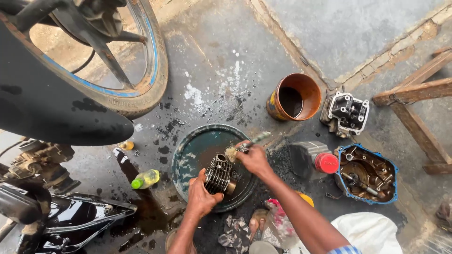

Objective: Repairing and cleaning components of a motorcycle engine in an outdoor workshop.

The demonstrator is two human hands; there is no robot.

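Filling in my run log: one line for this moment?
left hand: holds finned cylinder | right hand: scrubs it with brush | over round pan

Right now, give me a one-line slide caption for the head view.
Left hand steadies a dark finned metal engine cylinder over a round green basin while right hand scrubs it with a worn brush.

Wet concrete floor (221, 61) with basin (188, 155), rusty can (294, 98), perhaps oily.

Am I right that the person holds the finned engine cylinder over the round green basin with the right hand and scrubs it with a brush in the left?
Not quite: the head view shows the hands swapped. The left hand holds the finned engine cylinder over the round green basin, and the right hand scrubs with the brush.
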